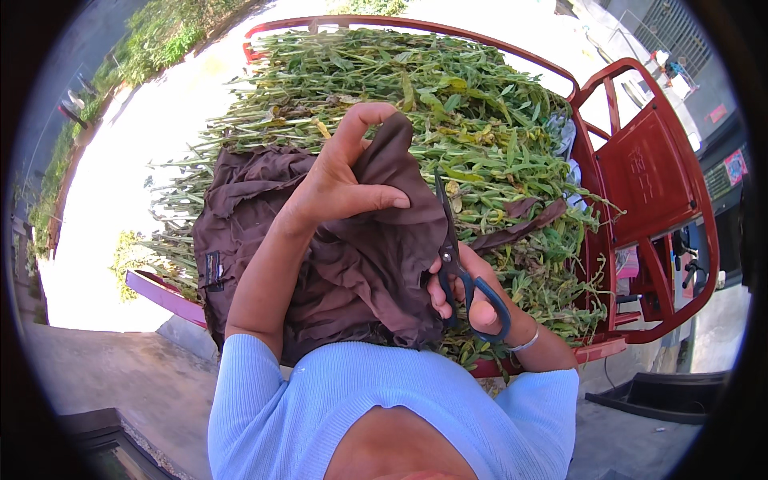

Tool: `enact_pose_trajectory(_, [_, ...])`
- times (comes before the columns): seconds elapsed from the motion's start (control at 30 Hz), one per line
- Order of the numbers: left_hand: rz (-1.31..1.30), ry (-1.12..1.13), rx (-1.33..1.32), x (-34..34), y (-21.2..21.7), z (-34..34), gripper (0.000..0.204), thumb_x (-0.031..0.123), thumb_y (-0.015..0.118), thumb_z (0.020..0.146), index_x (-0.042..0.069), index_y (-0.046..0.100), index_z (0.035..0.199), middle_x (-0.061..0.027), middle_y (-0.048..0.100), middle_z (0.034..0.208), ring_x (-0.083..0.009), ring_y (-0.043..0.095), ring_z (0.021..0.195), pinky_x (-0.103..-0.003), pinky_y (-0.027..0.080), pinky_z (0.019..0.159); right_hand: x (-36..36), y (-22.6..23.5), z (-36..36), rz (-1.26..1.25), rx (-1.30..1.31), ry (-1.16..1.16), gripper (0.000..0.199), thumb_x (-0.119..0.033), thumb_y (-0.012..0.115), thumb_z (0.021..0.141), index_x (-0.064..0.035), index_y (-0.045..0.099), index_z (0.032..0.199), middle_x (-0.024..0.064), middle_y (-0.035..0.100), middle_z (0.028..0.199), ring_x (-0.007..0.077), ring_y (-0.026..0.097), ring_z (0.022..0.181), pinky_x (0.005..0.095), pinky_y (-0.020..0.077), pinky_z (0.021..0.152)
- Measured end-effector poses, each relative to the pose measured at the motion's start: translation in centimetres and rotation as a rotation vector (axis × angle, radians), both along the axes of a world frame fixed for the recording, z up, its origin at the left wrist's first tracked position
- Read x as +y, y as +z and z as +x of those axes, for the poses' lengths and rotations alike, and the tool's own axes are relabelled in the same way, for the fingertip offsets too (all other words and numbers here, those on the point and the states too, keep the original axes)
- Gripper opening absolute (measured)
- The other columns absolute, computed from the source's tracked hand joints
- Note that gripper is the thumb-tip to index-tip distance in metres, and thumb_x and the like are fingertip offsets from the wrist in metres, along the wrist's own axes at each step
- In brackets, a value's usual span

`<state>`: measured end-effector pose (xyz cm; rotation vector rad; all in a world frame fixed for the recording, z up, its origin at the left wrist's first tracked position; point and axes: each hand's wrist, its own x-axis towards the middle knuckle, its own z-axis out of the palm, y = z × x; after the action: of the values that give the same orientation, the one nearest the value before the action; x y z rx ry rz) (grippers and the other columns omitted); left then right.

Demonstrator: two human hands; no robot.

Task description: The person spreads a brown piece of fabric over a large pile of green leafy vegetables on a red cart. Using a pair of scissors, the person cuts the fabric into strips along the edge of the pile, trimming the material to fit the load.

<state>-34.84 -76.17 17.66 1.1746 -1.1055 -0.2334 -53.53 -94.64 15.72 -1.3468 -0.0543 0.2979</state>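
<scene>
A dark brown cloth [256,208] lies spread over a heap of cut green plant stalks [416,88]. My left hand [344,180] pinches a fold of this cloth and lifts it up. My right hand [468,292] grips blue-handled scissors [452,248]; their thin dark blades point upward along the edge of the raised fold. A silver bracelet sits on my right wrist. Both forearms come out of light blue sleeves at the bottom of the view.
The stalks fill the bed of a red cart [648,176] with a red metal frame and a raised panel at the right. A pink bar [164,294] runs along the cart's near left edge. Bright pavement and grass lie on the left.
</scene>
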Motion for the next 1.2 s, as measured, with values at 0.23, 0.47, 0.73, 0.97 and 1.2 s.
enact_pose_trajectory(0.23, [0.025,0.061,-0.044,0.2,0.4,-0.1,0.083,-0.004,0.081,0.068,0.011,0.033,0.134,-0.0009,0.046,0.12,-0.0086,0.053,0.101,-0.025,0.049,0.082,-0.4,0.8,0.1,-0.069,0.023,0.104,0.114,-0.087,0.063,0.032,-0.0053,0.044,0.109,0.0005,0.053,0.08,0.0078,0.052,0.068,0.022,0.0438,0.061])
enact_pose_trajectory(0.47, [0.026,-0.009,-0.012,-0.3,0.1,-0.5,0.082,-0.005,0.081,0.068,0.01,0.033,0.133,-0.0019,0.047,0.119,-0.009,0.054,0.099,-0.025,0.05,0.081,-0.3,0.7,0.4,-0.065,0.029,0.104,0.115,-0.087,0.064,0.033,-0.0055,0.044,0.11,0.0012,0.053,0.083,0.0094,0.054,0.071,0.0228,0.0457,0.065])
enact_pose_trajectory(0.73, [0.084,0.01,0.066,-1.7,-0.9,-2.3,0.086,0.0,0.085,0.064,0.008,0.033,0.131,-0.0012,0.042,0.121,-0.0094,0.048,0.105,-0.025,0.044,0.088,-0.3,0.8,0.3,0.015,-0.014,0.011,0.114,-0.086,0.066,0.035,-0.0055,0.043,0.112,0.0018,0.052,0.086,0.0095,0.054,0.074,0.0221,0.0452,0.066])
enact_pose_trajectory(0.97, [0.029,0.012,0.156,-1.9,-1.6,-1.2,0.09,0.008,0.091,0.058,0.008,0.033,0.127,-0.0085,0.059,0.104,-0.0145,0.059,0.095,-0.027,0.049,0.083,-0.2,0.0,-0.1,0.163,0.0,-0.051,0.108,-0.083,0.069,0.039,-0.0045,0.044,0.11,-0.0003,0.047,0.08,0.0044,0.043,0.064,0.0184,0.0369,0.058])
enact_pose_trajectory(1.2, [-0.051,0.024,0.405,-2.1,-0.2,-1.9,0.078,0.011,0.09,0.058,0.007,0.043,0.119,-0.0026,0.062,0.093,-0.0079,0.06,0.083,-0.021,0.048,0.071,0.1,0.6,-0.6,0.079,-0.005,-0.093,0.094,-0.078,0.068,0.055,-0.0033,0.046,0.107,-0.0037,0.045,0.069,0.0019,0.041,0.058,0.0168,0.0349,0.052])
